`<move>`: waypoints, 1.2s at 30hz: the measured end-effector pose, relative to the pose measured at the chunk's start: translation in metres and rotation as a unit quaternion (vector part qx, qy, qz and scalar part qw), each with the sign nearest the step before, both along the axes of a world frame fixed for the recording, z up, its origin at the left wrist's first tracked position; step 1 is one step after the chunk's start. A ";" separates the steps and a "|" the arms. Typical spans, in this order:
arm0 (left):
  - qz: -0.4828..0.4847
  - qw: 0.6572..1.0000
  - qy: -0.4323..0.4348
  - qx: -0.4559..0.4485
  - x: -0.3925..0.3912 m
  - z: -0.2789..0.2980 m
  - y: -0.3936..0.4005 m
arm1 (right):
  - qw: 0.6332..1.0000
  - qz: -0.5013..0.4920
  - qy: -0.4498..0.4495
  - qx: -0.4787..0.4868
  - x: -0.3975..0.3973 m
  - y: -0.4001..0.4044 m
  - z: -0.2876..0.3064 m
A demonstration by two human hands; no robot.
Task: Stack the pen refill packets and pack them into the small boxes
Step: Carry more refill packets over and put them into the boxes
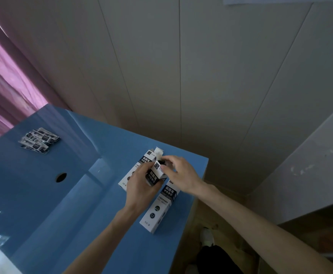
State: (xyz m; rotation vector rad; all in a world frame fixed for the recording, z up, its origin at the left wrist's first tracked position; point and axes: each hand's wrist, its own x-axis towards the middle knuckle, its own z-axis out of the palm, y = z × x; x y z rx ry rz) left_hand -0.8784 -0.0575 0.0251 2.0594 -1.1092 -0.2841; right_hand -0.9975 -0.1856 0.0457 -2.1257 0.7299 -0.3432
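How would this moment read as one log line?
left hand: grips small box | right hand: at its open top | refill packets: piled far-left

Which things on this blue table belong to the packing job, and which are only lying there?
Part of the job:
- held box, gripped by the left hand, the right hand at its open end
- box lying behind
- box lying in front
- refill packets, far left

Only there:
- round hole in the blue table
- pink curtain

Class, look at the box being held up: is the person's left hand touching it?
Touching. The head view shows the left hand with its fingers wrapped round the lower part of the held box.
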 end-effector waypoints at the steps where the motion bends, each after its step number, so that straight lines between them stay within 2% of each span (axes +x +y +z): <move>1: -0.001 1.000 -0.006 0.004 0.000 -0.001 0.000 | 1.000 0.006 0.003 0.013 0.000 -0.002 0.002; 7: 0.008 0.998 -0.040 0.056 0.004 -0.006 -0.008 | 0.993 0.042 0.031 0.106 0.003 -0.014 0.000; 9: 0.011 0.997 -0.038 0.071 0.007 -0.007 -0.014 | 0.993 0.021 0.019 0.115 0.005 -0.021 -0.010; 13: 0.015 0.993 -0.050 0.103 0.010 -0.011 -0.024 | 0.997 -0.041 0.032 0.060 -0.006 -0.030 -0.032; 19: -0.006 0.992 -0.043 0.117 0.006 -0.030 -0.017 | 0.997 0.003 0.076 -0.028 -0.041 -0.011 -0.063; 22: -0.032 0.989 -0.111 0.097 0.003 -0.040 0.006 | 0.994 0.008 0.075 -0.077 -0.048 0.005 -0.074; 27: -0.088 0.964 -0.221 0.120 -0.009 -0.056 0.073 | 0.991 0.004 0.102 -0.084 -0.045 0.015 -0.092; 31: -0.110 0.951 -0.220 0.185 -0.016 -0.078 0.105 | 0.984 -0.003 0.127 -0.122 -0.038 0.012 -0.105; 36: -0.096 0.934 -0.247 0.239 -0.022 -0.100 0.092 | 0.979 -0.013 0.155 -0.133 -0.021 -0.003 -0.098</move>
